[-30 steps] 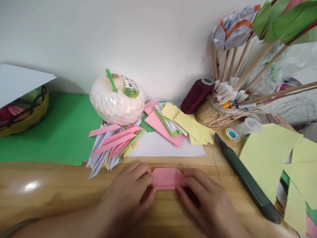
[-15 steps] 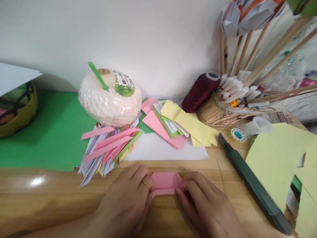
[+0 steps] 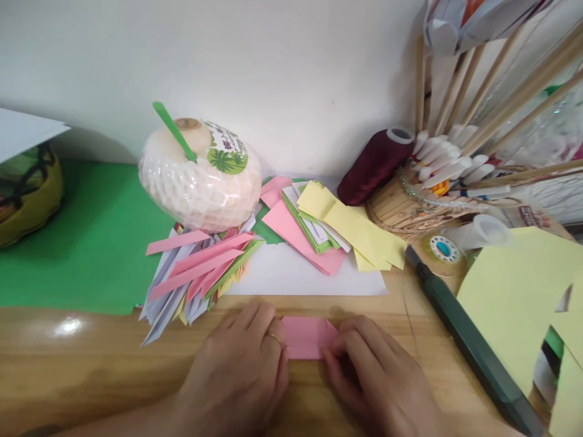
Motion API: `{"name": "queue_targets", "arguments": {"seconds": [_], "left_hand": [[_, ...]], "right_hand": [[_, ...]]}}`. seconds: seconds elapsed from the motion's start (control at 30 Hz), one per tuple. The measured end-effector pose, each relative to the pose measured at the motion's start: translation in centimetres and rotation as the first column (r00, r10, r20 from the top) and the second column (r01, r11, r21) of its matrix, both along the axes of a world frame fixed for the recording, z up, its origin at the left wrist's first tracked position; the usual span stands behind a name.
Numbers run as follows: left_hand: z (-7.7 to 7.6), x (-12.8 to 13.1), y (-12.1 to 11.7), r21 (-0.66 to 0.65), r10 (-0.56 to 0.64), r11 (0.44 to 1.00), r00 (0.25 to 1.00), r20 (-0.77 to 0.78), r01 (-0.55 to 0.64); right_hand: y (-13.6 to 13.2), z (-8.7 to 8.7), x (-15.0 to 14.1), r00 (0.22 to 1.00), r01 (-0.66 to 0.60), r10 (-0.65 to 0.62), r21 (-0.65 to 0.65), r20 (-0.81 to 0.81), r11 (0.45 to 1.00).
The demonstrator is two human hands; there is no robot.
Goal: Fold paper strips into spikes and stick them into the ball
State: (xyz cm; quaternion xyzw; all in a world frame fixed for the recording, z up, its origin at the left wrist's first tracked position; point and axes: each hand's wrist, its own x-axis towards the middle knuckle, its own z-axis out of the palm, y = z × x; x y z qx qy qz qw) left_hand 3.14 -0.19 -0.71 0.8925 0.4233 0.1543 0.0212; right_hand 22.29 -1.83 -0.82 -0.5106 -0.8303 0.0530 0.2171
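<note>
A small pink paper [image 3: 306, 337] with folded-in corners lies flat on the wooden table between my hands. My left hand [image 3: 241, 358], with a ring on one finger, pinches its left end. On the right end, the thumb and fingers of my right hand [image 3: 376, 364] are closed over the edge. Both fingertips partly hide the ends of the paper. Just beyond my left hand is a heap of folded paper strips [image 3: 200, 267] in pink, white, green and yellow. Farther back, loose rectangles of pink paper [image 3: 296, 240] and yellow paper [image 3: 353, 224] overlap.
A wrapped coconut [image 3: 200, 188] with a green straw stands on green paper [image 3: 91, 243]. A maroon thread spool [image 3: 376, 167] leans by a woven basket [image 3: 401, 200] of sticks and pens. A dark green utility knife [image 3: 469, 340] lies right, beside yellow sheets [image 3: 505, 291].
The raised fold along the near edge of the pink paper now lies flatter. My hands stay at its two ends. The camera view has shifted slightly.
</note>
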Motion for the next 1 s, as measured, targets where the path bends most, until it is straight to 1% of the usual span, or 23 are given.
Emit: {"name": "queue_targets", "arguments": {"seconds": [0.3,0.4,0.57,0.67,0.77,0.83,0.93,0.97,1.0], "left_hand": [[-0.3,0.0,0.1,0.079,0.019,0.997,0.998,-0.052,-0.015],[-0.1,-0.1,0.1,0.074,0.006,0.997,0.998,-0.060,-0.002],[0.3,-0.2,0.0,-0.021,0.005,1.000,0.997,-0.077,-0.007],[0.6,-0.3,0.0,-0.121,0.029,0.992,0.998,-0.057,-0.036],[0.9,-0.4,0.2,-0.182,0.054,0.981,0.998,-0.044,-0.061],[1.1,-0.4,0.3,-0.233,0.065,0.969,0.996,-0.054,-0.076],[1.1,-0.2,0.3,-0.344,0.146,0.925,0.987,-0.066,-0.160],[1.0,-0.2,0.3,-0.342,0.166,0.923,0.985,-0.052,-0.174],[0.7,-0.1,0.2,-0.310,0.167,0.936,0.986,-0.027,-0.167]], "right_hand": [[0.0,-0.3,-0.2,1.000,0.002,-0.002,0.041,0.000,0.999],[-0.1,-0.3,0.0,1.000,0.004,-0.004,0.019,-0.020,1.000],[-0.1,-0.1,1.0,0.994,-0.069,0.059,-0.117,-0.087,0.991],[-0.1,0.3,1.7,0.989,-0.144,0.134,-0.176,-0.066,0.974],[0.1,0.9,2.3,0.973,-0.231,0.231,-0.106,-0.006,0.967],[0.3,1.3,2.5,0.952,-0.300,0.302,-0.063,0.040,0.952],[0.5,2.0,2.5,0.916,-0.378,0.386,-0.091,0.105,0.921],[0.5,2.2,2.5,0.909,-0.390,0.400,-0.099,0.117,0.916],[0.4,2.3,2.5,0.904,-0.398,0.409,-0.103,0.127,0.912]]}}
